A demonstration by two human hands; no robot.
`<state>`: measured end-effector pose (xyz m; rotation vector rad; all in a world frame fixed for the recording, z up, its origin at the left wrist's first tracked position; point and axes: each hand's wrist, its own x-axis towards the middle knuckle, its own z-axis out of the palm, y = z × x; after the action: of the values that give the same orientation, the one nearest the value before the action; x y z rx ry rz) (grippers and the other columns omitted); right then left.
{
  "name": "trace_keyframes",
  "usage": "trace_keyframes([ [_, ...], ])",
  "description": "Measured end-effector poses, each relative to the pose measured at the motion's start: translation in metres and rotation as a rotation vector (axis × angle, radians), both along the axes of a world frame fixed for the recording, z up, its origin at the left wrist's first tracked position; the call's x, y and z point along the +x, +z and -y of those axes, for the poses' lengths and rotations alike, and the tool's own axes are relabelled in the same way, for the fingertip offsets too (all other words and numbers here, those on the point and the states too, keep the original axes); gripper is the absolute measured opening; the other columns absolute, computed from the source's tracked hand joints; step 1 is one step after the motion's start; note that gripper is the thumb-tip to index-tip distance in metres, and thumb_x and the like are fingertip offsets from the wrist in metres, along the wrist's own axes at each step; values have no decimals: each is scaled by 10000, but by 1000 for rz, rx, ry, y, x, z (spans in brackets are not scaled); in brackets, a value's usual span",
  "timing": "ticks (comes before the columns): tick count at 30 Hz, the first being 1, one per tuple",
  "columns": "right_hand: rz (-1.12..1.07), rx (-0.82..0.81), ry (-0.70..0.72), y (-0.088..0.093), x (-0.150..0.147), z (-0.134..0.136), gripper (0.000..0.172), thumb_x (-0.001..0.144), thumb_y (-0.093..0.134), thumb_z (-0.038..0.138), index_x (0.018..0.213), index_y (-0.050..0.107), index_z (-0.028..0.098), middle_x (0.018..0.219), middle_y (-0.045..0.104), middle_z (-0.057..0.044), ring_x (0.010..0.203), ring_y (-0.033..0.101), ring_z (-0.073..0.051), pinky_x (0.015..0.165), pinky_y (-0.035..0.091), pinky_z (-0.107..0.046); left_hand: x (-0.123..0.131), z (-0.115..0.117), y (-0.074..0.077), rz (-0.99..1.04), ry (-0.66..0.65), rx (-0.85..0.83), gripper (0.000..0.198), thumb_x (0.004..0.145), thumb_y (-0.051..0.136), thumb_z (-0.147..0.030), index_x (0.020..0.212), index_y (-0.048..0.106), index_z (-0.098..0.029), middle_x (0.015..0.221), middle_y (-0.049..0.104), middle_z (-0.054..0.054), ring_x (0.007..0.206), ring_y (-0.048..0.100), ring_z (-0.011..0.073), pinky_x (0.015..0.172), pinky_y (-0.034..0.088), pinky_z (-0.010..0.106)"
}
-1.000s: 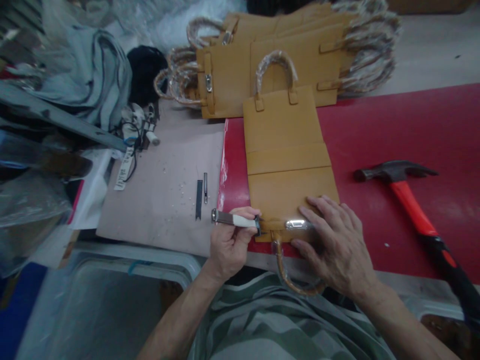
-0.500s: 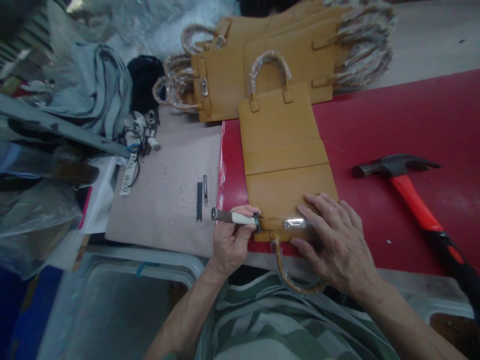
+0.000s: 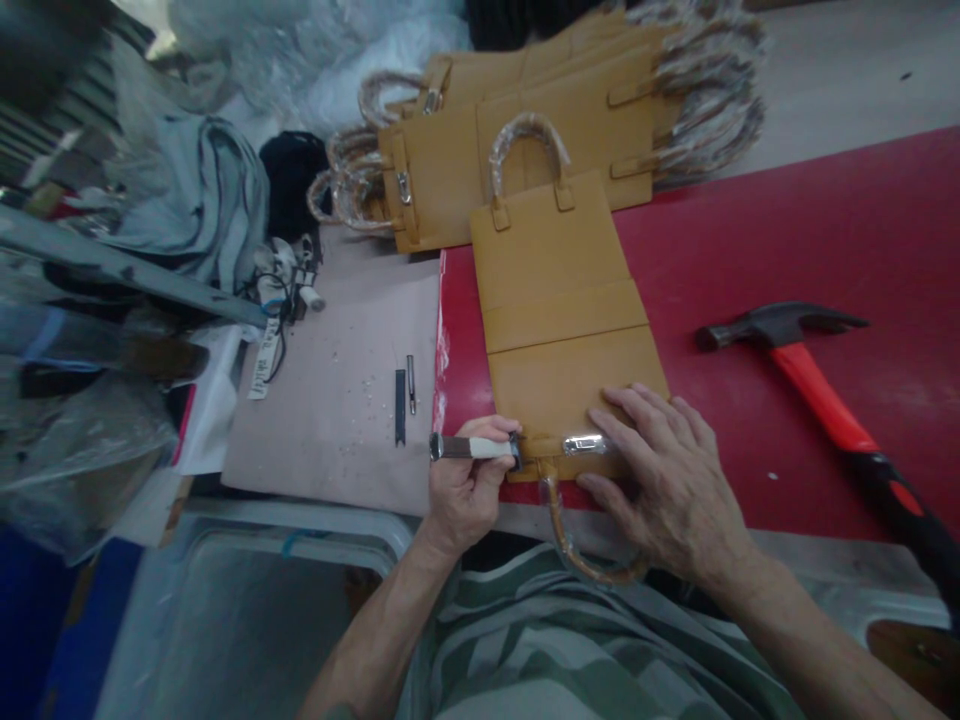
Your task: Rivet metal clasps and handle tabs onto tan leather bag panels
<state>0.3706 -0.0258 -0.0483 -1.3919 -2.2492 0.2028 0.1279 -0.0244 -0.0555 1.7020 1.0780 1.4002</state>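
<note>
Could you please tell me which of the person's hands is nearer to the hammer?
Right. The right hand rests on the bag, just left of the hammer; the left hand grips a tool farther left.

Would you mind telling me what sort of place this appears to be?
Probably a handbag workshop: a stack of identical tan leather bags lies at the back, a red-handled claw hammer rests on the red mat, and the left hand holds a white-gripped metal tool against the tan bag in front.
</note>
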Motion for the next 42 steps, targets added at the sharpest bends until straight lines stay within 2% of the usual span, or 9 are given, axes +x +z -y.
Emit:
trace_keyframes([
  [6, -10, 6, 3, 0, 0, 0, 499, 960, 557, 451, 1348, 545, 137, 1460, 541, -205, 1398, 447, -394, 1153, 325, -601, 1, -1, 2, -19, 6, -2, 167, 966, 629, -140, 1128, 636, -181, 1141, 686, 94, 1064, 692, 225, 953, 583, 429],
  [12, -14, 0, -5, 0, 0, -1, 492, 960, 558, 454, 1341, 551, 142, 1464, 540, -200, 1403, 441, -393, 1158, 326, -596, 2, -2, 7, -112, 11, 72, 138, 984, 605, -174, 1120, 620, -182, 1115, 687, 101, 1033, 695, 216, 921, 591, 406],
  [18, -2, 6, -3, -1, 0, 1, 500, 948, 576, 446, 1339, 556, 135, 1460, 537, -205, 1389, 449, -402, 1153, 329, -601, 3, -3, 8, -186, -47, 161, 142, 998, 585, -193, 1138, 603, -175, 1109, 679, 113, 1048, 685, 221, 909, 588, 402],
  [26, -59, 5, 3, -3, 2, -1, 464, 931, 608, 426, 1309, 567, 160, 1432, 569, -191, 1385, 465, -389, 1155, 332, -605, 1, -8, 5, -195, -7, 104, 109, 1002, 556, -194, 1106, 589, -191, 1084, 670, 95, 1012, 688, 208, 897, 585, 393],
  [31, -183, 28, -9, -5, 6, 13, 369, 933, 610, 352, 1251, 586, 166, 1375, 605, -199, 1327, 532, -382, 1099, 410, -618, 3, 1, 5, -175, 15, 54, 101, 1017, 541, -228, 1084, 595, -176, 1079, 678, 100, 972, 700, 200, 859, 588, 362],
  [35, -349, 20, -159, 5, -1, 53, 335, 927, 625, 251, 1260, 603, 216, 1350, 623, -165, 1268, 591, -339, 1066, 475, -579, 5, 17, 6, -175, 47, 17, 105, 1019, 539, -243, 1078, 597, -178, 1073, 689, 102, 981, 701, 202, 859, 589, 353],
  [38, -620, -48, -465, 11, -6, 93, 302, 915, 646, 255, 1218, 643, 259, 1332, 631, -132, 1233, 615, -325, 1043, 511, -560, 7, 30, 5, -158, 59, 1, 113, 1013, 547, -246, 1083, 602, -177, 1069, 688, 100, 986, 700, 203, 860, 587, 347],
  [40, -880, -171, -717, 5, -7, 116, 251, 924, 642, 298, 1174, 661, 284, 1267, 673, -109, 1180, 654, -319, 1016, 541, -563, 7, 37, 5, -147, 58, -6, 112, 1008, 551, -245, 1079, 605, -177, 1070, 688, 100, 987, 699, 202, 868, 584, 346],
  [42, -1188, -415, -821, -8, -5, 130, 159, 920, 642, 352, 1057, 688, 286, 1129, 737, -91, 1055, 717, -309, 916, 605, -551, 8, 42, 3, -125, 62, -39, 113, 1006, 558, -253, 1076, 606, -179, 1076, 690, 99, 989, 699, 202, 878, 584, 346],
])
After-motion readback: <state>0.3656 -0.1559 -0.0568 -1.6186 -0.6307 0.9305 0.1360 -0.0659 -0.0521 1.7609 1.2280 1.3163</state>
